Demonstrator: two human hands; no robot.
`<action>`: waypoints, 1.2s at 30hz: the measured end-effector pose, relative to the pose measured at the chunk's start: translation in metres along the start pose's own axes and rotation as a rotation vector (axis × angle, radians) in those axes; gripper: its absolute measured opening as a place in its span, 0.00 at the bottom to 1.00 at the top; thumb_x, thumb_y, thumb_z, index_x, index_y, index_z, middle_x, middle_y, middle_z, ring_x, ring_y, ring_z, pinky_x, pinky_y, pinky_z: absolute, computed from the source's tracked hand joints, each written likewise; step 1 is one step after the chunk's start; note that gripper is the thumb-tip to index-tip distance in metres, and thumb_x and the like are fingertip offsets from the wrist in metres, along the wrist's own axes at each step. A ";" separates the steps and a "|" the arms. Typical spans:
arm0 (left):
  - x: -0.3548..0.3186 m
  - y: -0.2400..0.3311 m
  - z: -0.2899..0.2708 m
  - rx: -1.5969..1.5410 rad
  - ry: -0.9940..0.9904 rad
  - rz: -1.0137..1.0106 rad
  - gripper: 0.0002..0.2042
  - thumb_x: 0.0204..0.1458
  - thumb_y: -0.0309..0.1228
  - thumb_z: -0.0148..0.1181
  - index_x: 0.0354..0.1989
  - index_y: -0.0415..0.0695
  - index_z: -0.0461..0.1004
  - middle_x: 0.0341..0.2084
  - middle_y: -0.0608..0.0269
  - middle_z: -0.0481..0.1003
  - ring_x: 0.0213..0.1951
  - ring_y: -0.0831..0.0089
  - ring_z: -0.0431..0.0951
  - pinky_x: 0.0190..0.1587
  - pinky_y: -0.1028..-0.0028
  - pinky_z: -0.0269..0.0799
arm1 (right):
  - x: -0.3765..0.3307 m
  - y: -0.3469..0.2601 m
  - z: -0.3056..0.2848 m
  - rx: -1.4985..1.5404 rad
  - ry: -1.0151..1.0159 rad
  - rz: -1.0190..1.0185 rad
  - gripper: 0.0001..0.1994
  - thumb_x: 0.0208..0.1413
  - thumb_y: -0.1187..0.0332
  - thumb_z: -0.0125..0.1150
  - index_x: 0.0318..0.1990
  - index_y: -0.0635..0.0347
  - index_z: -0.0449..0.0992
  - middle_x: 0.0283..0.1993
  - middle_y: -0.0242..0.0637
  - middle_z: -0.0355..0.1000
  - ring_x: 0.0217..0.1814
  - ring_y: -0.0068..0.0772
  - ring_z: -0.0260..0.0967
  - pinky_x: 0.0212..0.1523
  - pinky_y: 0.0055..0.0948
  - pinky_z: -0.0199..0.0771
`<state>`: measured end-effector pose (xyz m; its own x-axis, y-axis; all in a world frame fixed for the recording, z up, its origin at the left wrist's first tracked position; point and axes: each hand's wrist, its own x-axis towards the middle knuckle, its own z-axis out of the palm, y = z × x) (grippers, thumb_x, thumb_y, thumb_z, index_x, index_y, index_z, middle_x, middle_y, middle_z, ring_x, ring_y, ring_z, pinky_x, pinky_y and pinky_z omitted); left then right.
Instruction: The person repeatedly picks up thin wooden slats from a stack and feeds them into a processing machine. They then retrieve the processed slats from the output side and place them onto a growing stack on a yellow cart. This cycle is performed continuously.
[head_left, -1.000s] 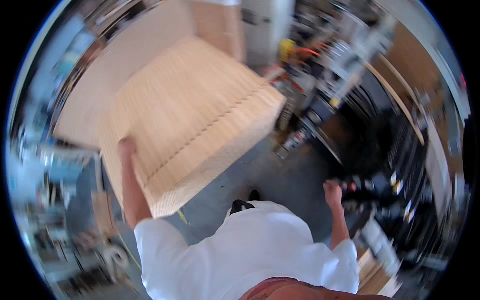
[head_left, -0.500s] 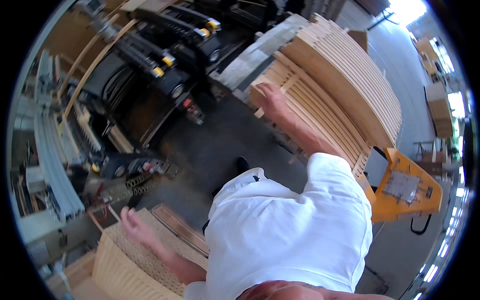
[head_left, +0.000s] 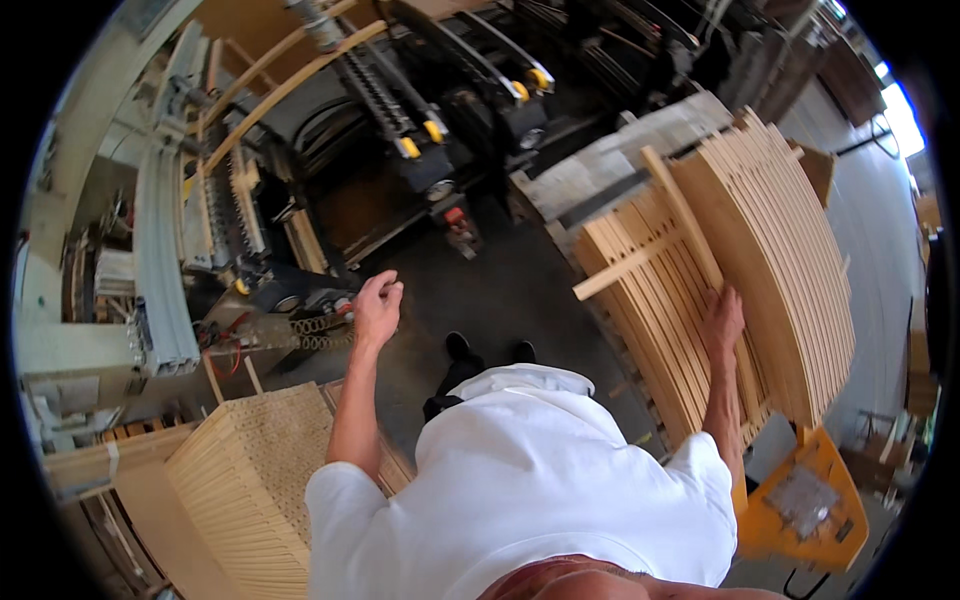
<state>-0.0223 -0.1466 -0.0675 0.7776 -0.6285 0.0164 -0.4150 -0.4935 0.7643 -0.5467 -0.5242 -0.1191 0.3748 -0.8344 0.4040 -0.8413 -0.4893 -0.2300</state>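
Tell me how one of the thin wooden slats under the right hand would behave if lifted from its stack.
The right hand rests flat on the stack of wooden slats. Each slat looks long and thin, so it would probably be light and flex somewhat when held at one end. Flat faces mean it should not roll. Smooth, even surfaces suggest slats may slide over each other when pushed.

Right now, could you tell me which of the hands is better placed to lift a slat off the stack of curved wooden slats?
Probably the right hand: it already rests on the stack of curved wooden slats. The left hand is loosely curled in the air, apart from it.
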 end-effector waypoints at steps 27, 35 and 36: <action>0.514 -0.097 -0.184 0.728 0.107 0.094 0.28 0.51 0.39 0.65 0.60 0.48 0.66 0.55 0.50 0.66 0.60 0.50 0.65 0.61 0.52 0.62 | 0.179 -0.511 -0.024 0.408 -0.359 -0.177 0.17 0.55 0.68 0.66 0.52 0.56 0.76 0.37 0.43 0.73 0.35 0.49 0.74 0.36 0.38 0.75; 0.322 -0.046 -0.132 0.355 -0.244 0.178 0.16 0.45 0.38 0.69 0.39 0.46 0.73 0.39 0.52 0.76 0.43 0.51 0.77 0.45 0.54 0.74 | 0.278 -0.627 0.084 0.520 -0.443 -0.624 0.16 0.55 0.66 0.65 0.52 0.53 0.75 0.38 0.45 0.73 0.39 0.56 0.74 0.37 0.45 0.74; 0.297 -0.045 -0.121 0.337 -0.280 0.167 0.16 0.45 0.38 0.69 0.39 0.46 0.73 0.37 0.52 0.76 0.43 0.50 0.77 0.44 0.54 0.74 | 0.288 -0.647 0.100 0.515 -0.455 -0.697 0.16 0.55 0.65 0.64 0.51 0.52 0.75 0.38 0.46 0.74 0.40 0.57 0.73 0.37 0.47 0.74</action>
<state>0.2845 -0.2384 -0.0194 0.5487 -0.8313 -0.0884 -0.6899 -0.5100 0.5137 0.1451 -0.4735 0.0578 0.9290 -0.2812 0.2408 -0.1413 -0.8705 -0.4715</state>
